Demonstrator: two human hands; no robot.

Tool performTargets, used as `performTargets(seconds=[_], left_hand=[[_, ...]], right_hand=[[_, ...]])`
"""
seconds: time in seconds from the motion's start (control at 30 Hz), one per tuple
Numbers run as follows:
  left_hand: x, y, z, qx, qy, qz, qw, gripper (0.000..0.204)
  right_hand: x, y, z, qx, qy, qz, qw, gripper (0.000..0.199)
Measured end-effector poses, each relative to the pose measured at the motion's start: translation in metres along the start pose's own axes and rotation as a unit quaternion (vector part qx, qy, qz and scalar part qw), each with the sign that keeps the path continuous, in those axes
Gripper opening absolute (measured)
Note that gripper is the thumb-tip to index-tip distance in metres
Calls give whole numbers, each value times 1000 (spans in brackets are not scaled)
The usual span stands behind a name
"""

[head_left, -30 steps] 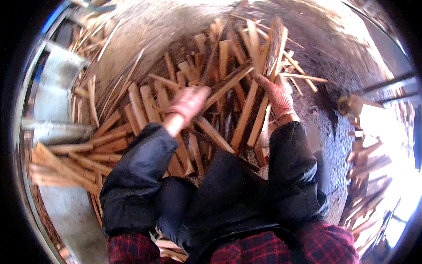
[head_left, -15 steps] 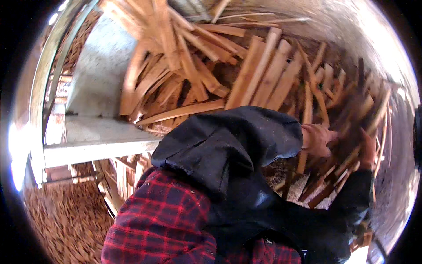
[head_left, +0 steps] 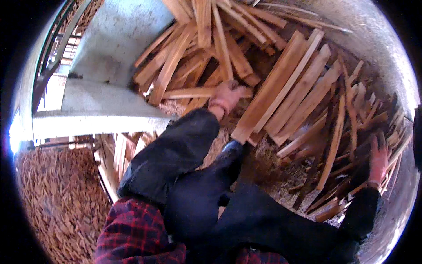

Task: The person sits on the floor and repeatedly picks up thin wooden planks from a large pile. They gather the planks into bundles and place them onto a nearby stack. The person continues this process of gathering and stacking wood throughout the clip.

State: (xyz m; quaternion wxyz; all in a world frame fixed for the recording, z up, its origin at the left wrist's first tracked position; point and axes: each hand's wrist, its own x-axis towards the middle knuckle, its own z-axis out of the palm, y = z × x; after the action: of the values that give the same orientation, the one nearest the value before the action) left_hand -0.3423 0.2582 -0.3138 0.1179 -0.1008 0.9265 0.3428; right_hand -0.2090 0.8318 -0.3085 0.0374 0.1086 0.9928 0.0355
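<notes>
The person wore gloves: the left hand (head_left: 226,97) had a pinkish-red knit glove with a ribbed cuff of a brighter pink at the wrist, and the right hand (head_left: 379,159) had a like glove of the same reddish colour with a pale band at its cuff. Both forearms were covered by long black oversleeves of a smooth, slightly shiny cloth, creased and puffed toward the elbow. Below the oversleeves, nearer the body than the gloves, showed a red and dark plaid flannel shirt. A dark apron or trousers covered the front between the sleeves.
</notes>
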Motion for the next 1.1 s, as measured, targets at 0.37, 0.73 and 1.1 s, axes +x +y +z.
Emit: performTargets(seconds=[0.37,0.73,1.1], left_hand=[[-18,-47,-54,81,-84,-46,992,76],[85,10,-27,40,55,-147,987,99],[132,-5,5,-52,60,-159,984,70]], right_hand=[[3,-61,-7,-27,-45,105,993,69],[-7,-68,-13,18,-52,185,981,69],[-1,-84,-20,35,-26,213,976,68]])
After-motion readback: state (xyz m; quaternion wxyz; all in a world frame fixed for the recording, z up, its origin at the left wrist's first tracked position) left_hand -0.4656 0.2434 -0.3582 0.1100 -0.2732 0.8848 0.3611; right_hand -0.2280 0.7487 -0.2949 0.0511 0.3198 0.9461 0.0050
